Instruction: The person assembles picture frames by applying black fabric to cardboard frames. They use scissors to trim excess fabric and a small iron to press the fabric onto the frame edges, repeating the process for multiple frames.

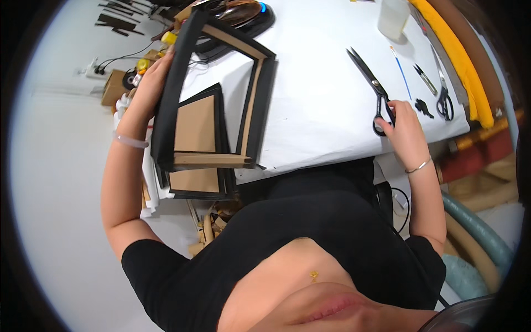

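- Head view looks down on a black-covered rectangular frame [215,94] with a brown card inner face, raised on edge over the left part of the white tabletop [321,99].
- Left hand [154,77] grips the frame's long black side, fingers wrapped round it, forearm rising from the lower left with a clear bangle at the wrist.
- Under the frame lies a flat brown board edged in black [194,145], overhanging the tabletop's near edge.
- Right hand [402,128] rests at the tabletop's right near edge, fingers curled into the handles of large black scissors [369,84], whose blades point away and lie flat.
- Farther right lie a thin blue-handled brush [401,72], small snips [426,80] and a second pair of scissors [444,102].
- Yellow fabric roll [459,55] runs along the right edge.
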Available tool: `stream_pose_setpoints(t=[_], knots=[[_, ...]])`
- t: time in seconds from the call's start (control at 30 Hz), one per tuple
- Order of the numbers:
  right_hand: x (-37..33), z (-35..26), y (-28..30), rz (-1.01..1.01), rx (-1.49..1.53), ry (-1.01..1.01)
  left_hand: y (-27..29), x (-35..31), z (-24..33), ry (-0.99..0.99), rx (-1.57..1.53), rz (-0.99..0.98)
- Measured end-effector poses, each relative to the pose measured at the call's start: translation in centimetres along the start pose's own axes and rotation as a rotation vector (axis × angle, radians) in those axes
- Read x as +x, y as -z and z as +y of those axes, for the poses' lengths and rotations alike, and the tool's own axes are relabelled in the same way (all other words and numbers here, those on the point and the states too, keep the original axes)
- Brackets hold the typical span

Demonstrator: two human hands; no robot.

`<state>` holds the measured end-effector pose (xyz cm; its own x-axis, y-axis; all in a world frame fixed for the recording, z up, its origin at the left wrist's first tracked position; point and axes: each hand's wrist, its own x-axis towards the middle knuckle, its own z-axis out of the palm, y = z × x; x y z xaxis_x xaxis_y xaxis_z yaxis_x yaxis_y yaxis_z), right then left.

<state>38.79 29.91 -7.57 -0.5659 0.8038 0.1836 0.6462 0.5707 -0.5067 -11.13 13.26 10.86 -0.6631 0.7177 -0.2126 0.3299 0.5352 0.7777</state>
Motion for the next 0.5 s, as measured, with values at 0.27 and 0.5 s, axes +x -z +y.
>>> stream_pose_setpoints(t=[0.27,0.5], knots=[[1.4,16.3,4.7,0.268,-0.511,-0.382,0.0,-0.4,-0.4,0.037,-0.113,-0.001],[2.0,18.8,6.0,0.054,-0.488,-0.349,2.2,1.1,-2.5,0.035,-0.091,-0.031]])
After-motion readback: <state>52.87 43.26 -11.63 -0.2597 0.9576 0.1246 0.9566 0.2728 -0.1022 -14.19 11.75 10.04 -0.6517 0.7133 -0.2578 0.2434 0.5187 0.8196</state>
